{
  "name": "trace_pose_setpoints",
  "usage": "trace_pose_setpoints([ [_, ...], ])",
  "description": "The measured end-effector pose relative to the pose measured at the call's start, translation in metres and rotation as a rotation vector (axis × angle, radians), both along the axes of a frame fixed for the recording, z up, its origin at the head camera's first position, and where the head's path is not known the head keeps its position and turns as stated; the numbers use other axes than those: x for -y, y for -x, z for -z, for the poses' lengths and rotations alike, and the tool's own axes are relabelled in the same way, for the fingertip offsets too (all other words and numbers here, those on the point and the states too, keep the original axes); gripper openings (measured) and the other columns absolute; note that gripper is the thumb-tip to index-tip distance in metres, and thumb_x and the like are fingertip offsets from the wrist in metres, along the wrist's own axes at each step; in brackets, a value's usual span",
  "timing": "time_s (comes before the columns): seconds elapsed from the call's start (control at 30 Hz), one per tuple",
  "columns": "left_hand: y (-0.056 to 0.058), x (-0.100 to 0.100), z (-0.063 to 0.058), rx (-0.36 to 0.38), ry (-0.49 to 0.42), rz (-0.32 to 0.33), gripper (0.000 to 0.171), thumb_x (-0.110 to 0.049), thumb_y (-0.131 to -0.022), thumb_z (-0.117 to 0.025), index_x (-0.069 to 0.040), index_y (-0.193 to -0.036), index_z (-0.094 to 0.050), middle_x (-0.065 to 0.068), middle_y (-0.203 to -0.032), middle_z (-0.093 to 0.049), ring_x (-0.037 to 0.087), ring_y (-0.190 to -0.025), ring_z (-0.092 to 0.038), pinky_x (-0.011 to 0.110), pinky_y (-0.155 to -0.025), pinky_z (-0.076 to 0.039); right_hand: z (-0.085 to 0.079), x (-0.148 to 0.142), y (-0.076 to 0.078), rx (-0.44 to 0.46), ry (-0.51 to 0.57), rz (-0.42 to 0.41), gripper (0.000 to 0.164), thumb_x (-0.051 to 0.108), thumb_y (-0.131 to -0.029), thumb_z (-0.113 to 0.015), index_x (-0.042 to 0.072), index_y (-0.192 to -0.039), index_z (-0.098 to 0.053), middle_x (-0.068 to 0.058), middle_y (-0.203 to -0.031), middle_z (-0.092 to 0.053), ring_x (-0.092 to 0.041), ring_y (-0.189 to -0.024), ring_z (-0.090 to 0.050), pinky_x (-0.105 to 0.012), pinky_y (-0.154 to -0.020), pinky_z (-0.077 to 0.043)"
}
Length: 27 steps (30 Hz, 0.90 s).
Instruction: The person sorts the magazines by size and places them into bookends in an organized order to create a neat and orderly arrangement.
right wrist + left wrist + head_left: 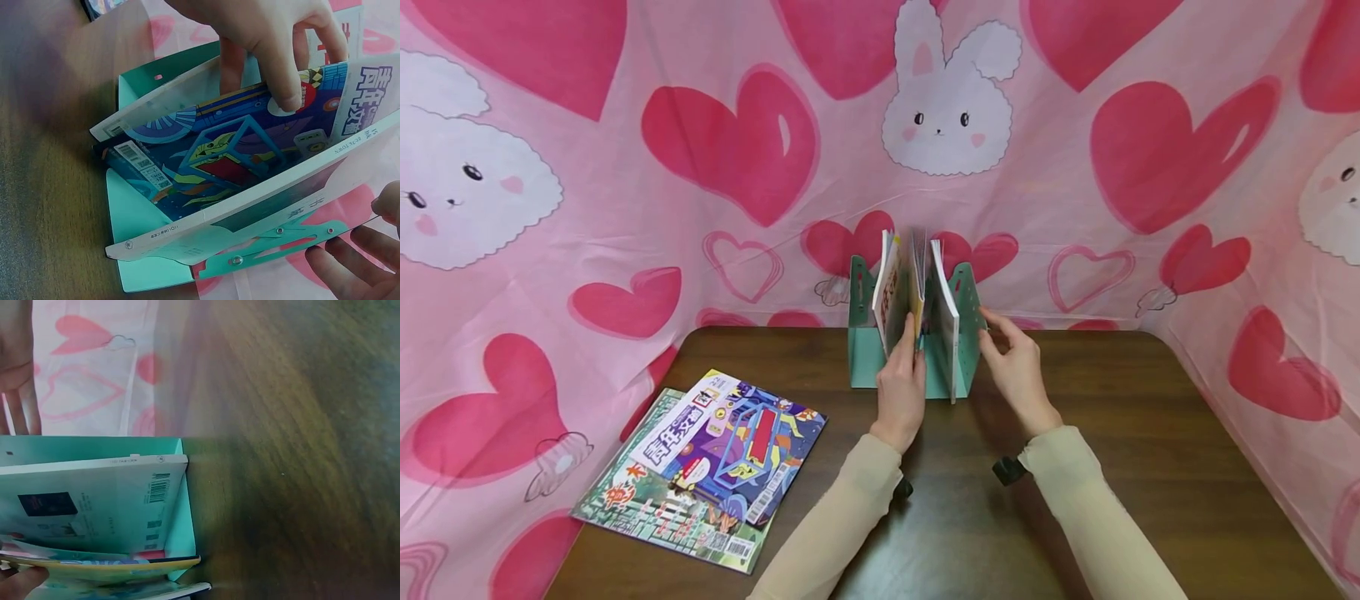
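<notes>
A green file holder (pixel 865 358) stands on the table with several magazines upright in it. My left hand (pixel 901 390) pinches the middle magazine (pixel 231 150), a blue one with a colourful cover, its thumb on the front and fingers behind. To its left leans a pale magazine (pixel 887 292); to its right stands a thick white-spined magazine (pixel 106 500). At the holder's right side panel, my right hand (pixel 1015 367) touches the outer face with fairly straight fingers. The lower part of the middle magazine is hidden by my left hand in the head view.
Two magazines lie overlapped on the table at the left: a purple-blue one (pixel 737 442) on top of a green one (pixel 662 517). A pink cloth (pixel 760 275) with hearts and rabbits hangs around the brown table (pixel 1150 467).
</notes>
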<state>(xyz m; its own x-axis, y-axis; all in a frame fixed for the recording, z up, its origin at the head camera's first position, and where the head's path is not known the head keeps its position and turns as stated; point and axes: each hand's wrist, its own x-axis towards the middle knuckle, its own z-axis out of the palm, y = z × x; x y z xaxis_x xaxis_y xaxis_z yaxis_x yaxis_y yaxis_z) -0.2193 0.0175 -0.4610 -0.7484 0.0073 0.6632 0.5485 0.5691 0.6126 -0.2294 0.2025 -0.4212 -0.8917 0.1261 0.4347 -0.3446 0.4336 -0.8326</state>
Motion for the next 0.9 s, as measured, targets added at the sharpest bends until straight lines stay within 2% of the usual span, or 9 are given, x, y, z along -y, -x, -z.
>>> trace_pose_setpoints([
  [0.2, -0.003, 0.003, -0.002, 0.050, -0.014, 0.032, 0.072, -0.006, -0.100, -0.068, -0.012, -0.163, -0.035, 0.016, -0.150, -0.057, 0.030, -0.131, -0.062, 0.042, -0.101, -0.053, -0.001, 0.000, -0.001, 0.004, 0.008, -0.005, 0.039, 0.006, -0.101, -0.066, 0.005, -0.140, -0.066, -0.019, -0.136, -0.068, -0.039, -0.107, -0.071, -0.008, -0.086, -0.050],
  [0.47, -0.006, 0.006, -0.007, 0.031, 0.059, 0.019, 0.072, -0.005, -0.100, -0.069, -0.011, -0.163, -0.035, 0.016, -0.149, -0.057, 0.031, -0.129, -0.063, 0.044, -0.099, -0.056, -0.002, 0.000, -0.001, 0.003, 0.008, -0.005, 0.039, 0.006, -0.101, -0.066, 0.005, -0.140, -0.066, -0.019, -0.136, -0.068, -0.037, -0.108, -0.071, -0.008, -0.086, -0.050],
  [0.67, -0.009, 0.006, -0.014, -0.012, 0.154, -0.022, 0.069, -0.003, -0.098, -0.070, -0.002, -0.160, -0.038, 0.019, -0.142, -0.062, 0.032, -0.121, -0.068, 0.044, -0.093, -0.060, -0.001, -0.001, 0.000, 0.003, 0.004, 0.000, 0.039, 0.005, -0.101, -0.066, 0.005, -0.140, -0.066, -0.017, -0.136, -0.068, -0.038, -0.108, -0.071, -0.008, -0.086, -0.050],
  [0.8, -0.013, 0.008, -0.019, -0.032, 0.233, -0.076, 0.063, -0.005, -0.098, -0.070, 0.005, -0.154, -0.043, 0.021, -0.134, -0.067, 0.034, -0.109, -0.073, 0.045, -0.084, -0.063, -0.001, 0.000, 0.000, 0.000, 0.000, 0.004, 0.039, 0.005, -0.101, -0.065, 0.004, -0.140, -0.066, -0.019, -0.135, -0.068, -0.038, -0.108, -0.070, -0.006, -0.085, -0.049],
  [0.9, -0.017, 0.011, -0.024, -0.032, 0.258, -0.098, 0.056, -0.007, -0.099, -0.070, 0.008, -0.148, -0.049, 0.022, -0.127, -0.070, 0.035, -0.100, -0.075, 0.045, -0.079, -0.064, 0.000, 0.000, 0.000, -0.002, -0.002, 0.009, 0.039, 0.004, -0.101, -0.065, 0.004, -0.139, -0.066, -0.019, -0.135, -0.068, -0.038, -0.107, -0.070, -0.006, -0.084, -0.049],
])
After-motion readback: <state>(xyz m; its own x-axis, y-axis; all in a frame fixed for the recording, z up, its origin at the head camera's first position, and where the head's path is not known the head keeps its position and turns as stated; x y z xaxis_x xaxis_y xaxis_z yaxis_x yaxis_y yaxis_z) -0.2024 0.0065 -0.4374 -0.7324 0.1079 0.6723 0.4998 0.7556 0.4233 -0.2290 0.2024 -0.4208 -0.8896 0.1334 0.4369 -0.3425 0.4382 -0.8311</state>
